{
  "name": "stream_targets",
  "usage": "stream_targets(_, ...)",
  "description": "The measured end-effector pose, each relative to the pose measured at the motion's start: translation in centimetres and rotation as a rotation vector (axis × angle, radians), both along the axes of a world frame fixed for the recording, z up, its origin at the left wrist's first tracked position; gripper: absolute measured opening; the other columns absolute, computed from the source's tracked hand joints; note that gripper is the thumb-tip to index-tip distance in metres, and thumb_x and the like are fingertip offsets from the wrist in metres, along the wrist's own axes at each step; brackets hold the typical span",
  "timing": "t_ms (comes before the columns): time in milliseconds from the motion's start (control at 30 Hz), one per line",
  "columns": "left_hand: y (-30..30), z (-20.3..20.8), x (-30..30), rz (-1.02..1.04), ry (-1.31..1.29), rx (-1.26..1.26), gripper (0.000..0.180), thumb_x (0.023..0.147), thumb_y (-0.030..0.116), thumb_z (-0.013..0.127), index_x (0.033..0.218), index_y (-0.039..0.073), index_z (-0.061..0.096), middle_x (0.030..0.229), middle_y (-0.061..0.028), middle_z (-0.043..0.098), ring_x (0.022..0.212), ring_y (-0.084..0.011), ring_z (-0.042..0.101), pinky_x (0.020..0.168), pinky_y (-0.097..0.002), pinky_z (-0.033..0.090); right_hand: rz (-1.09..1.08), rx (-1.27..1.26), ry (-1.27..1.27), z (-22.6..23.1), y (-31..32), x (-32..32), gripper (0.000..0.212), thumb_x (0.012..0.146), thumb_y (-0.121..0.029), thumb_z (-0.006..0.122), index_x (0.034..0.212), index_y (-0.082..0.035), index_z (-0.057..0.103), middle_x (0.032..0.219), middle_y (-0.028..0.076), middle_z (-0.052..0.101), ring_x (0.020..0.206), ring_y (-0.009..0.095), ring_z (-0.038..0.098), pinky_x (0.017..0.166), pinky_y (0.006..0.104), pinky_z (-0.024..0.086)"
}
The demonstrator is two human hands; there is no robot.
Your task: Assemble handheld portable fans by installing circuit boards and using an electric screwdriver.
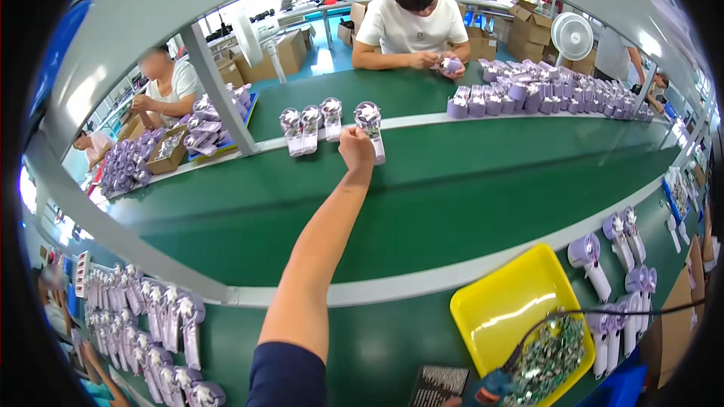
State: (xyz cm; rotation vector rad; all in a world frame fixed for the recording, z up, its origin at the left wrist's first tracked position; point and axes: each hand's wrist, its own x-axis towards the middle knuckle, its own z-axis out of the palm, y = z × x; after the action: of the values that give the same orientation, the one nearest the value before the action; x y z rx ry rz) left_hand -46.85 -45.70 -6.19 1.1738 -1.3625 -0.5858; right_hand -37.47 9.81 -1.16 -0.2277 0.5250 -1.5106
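My left hand (357, 149) stretches far across the green conveyor belt, its fingers closed on a small lilac and white handheld fan (369, 116) at the belt's far rail. Just left of it, several similar handheld fans (310, 122) stand on the far side. At the bottom edge only a bit of my right hand (452, 402) shows, against a blue and orange electric screwdriver (490, 390) with a black cable; most of its fingers are out of view. Beside the screwdriver is a yellow tray (483, 298) with many small green circuit boards (554, 354).
A dark block of screws (439, 386) lies left of the tray. Fan rows fill the near left bench (143, 316), with more fans (620, 286) at right. Across the belt, a co-worker (415, 22) handles a fan beside a long fan row (550, 94). A metal post (215, 90) rises at left.
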Motion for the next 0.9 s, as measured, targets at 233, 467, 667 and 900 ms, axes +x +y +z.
stream_targets(233,-9.5,-1.2,-1.5,0.051,-0.24,0.1,0.022,0.094,0.013,0.049,0.096,0.002,0.068,0.095,-0.02,0.07,0.092,-0.0378,0.067,0.081,-0.0459,0.051,-0.053,0.078,0.3,-5.1,0.6,-0.8,0.035,0.086,-0.024,0.072,0.105,-0.009,0.047,0.089,0.005,0.052,0.069,0.012,0.051,0.062,0.0271,0.044)
stream_targets(467,-7.4,-0.3,-1.4,0.142,-0.201,-0.029,0.026,0.094,0.012,0.048,0.103,0.001,0.07,0.1,-0.0192,0.071,0.096,-0.0373,0.066,0.086,-0.0443,0.05,-0.235,0.139,0.256,-3.5,2.1,1.3,0.035,0.086,-0.026,0.072,0.104,-0.009,0.048,0.09,0.004,0.052,0.072,0.011,0.05,0.064,0.0269,0.043)
stream_targets(667,-8.7,-1.1,0.2,0.127,-0.25,0.041,0.022,0.092,0.011,0.05,0.098,0.001,0.069,0.097,-0.0206,0.07,0.094,-0.0379,0.066,0.083,-0.0446,0.051,-0.198,0.086,0.354,-5.1,2.6,1.3,0.035,0.086,-0.025,0.073,0.107,-0.009,0.048,0.092,0.003,0.052,0.078,0.011,0.05,0.069,0.0271,0.042)
stream_targets(900,-6.9,0.6,-1.3,0.053,-0.011,-0.041,0.034,0.093,0.021,0.055,0.114,-0.005,0.06,0.105,-0.0222,0.067,0.102,-0.0372,0.063,0.091,-0.043,0.048,-0.181,0.091,0.249,-3.7,2.1,1.5,0.03,0.089,-0.015,0.069,0.11,-0.009,0.049,0.088,0.005,0.053,0.073,0.014,0.052,0.065,0.0286,0.042)
